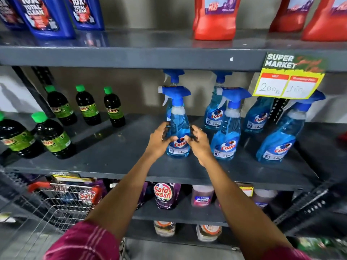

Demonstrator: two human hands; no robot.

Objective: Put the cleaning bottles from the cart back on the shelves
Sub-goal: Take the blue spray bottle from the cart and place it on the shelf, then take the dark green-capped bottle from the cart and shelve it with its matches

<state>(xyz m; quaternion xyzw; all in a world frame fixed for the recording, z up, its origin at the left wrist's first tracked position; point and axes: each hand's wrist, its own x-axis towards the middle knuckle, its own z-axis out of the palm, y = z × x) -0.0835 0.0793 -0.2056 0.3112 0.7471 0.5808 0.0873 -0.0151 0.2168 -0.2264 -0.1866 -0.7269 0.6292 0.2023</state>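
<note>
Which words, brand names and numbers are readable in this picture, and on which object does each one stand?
"Colin", "5X": blue spray bottle between the left hand and right hand, and its neighbours.
"10X TOTAL CLEAN": blue jug, top shelf.
"SUPER MARKET", "200 Rs": yellow price sign; its second price is unclear.
"Safe wash MATIC": purple pouch, lower shelf.
Green-capped bottle: partly readable, "...UNNY".
Red jug: too blurred.
</note>
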